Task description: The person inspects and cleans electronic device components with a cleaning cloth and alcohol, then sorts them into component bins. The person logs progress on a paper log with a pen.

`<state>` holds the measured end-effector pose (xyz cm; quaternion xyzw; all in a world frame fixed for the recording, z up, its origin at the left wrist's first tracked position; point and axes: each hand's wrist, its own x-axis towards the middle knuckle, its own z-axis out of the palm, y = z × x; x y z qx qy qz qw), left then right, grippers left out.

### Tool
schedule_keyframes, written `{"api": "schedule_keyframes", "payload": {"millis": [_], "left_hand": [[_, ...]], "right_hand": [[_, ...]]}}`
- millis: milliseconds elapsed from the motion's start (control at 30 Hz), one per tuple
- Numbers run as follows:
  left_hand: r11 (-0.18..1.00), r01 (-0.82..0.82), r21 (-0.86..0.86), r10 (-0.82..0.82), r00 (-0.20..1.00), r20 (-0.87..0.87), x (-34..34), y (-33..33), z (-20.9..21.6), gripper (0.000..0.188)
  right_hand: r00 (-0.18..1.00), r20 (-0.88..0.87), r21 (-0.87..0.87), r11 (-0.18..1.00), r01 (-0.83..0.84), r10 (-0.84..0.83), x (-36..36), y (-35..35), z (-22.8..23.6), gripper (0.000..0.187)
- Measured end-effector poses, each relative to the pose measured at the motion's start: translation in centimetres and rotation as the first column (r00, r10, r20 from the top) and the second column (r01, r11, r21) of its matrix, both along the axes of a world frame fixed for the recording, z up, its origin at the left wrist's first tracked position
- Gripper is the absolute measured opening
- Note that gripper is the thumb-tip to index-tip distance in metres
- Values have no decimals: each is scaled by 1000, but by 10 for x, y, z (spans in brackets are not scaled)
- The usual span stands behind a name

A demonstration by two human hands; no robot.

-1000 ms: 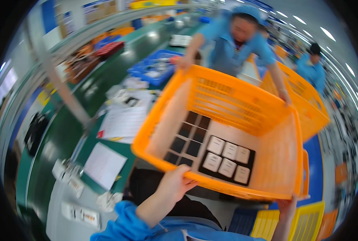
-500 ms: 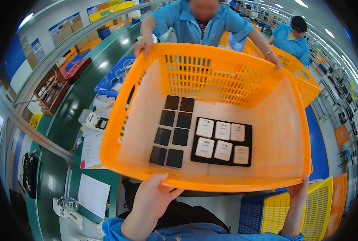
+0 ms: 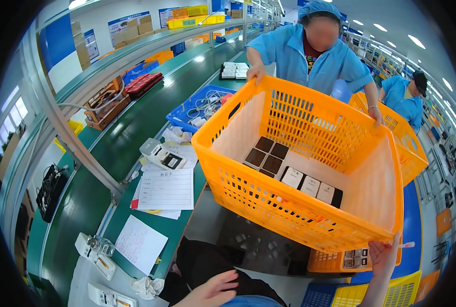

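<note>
In the head view, the only one we have, we find the large orange perforated plastic crate [image 3: 289,217] ahead of the wearer and right of the middle, its long axis running from the far left toward the near right. The bare right hand [image 3: 383,256] is the nearer of the two: its fingers lie against the crate's near right corner, slightly apart, though we cannot tell whether they close on the plastic or merely support it. The bare left hand [image 3: 212,289] is low in front of the wearer, well apart from the near wall; its fingers are extended, loosely together and pinching nothing we can see, and from them the crate lies farther off and to the right. At the far side, a co-worker in a light-blue short-sleeved jacket [image 3: 310,56] has both hands on the far rim, one toward each end. Inside the crate we record flat dark rectangular plates [image 3: 272,163] at the left and white round-cornered boxes [image 3: 310,185] to their right. Under its near right end we note a second, lower orange plastic crate [image 3: 322,262]; whether the two touch, we cannot tell.
</note>
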<state>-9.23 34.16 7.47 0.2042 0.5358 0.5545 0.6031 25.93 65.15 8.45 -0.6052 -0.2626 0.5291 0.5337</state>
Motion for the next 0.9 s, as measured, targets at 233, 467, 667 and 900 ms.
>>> {"api": "schedule_keyframes", "payload": {"millis": [233, 467, 667, 900], "left_hand": [[945, -326, 30, 316, 884, -344, -22, -78, -13, 46], [897, -436, -71, 137, 428, -893, -54, -115, -28, 63], [791, -566, -231, -338, -90, -937, -77, -122, -63, 70], [765, -555, -327, -384, 15, -923, -90, -121, -96, 69]], "right_hand": [[999, -37, 58, 998, -37, 39, 2, -2, -26, 59], [936, -265, 191, 964, -183, 231, 25, 20, -48, 51], [949, -116, 310, 919, -244, 292, -6, 21, -30, 40], [965, -85, 298, 931, -212, 247, -81, -32, -8, 32]]}}
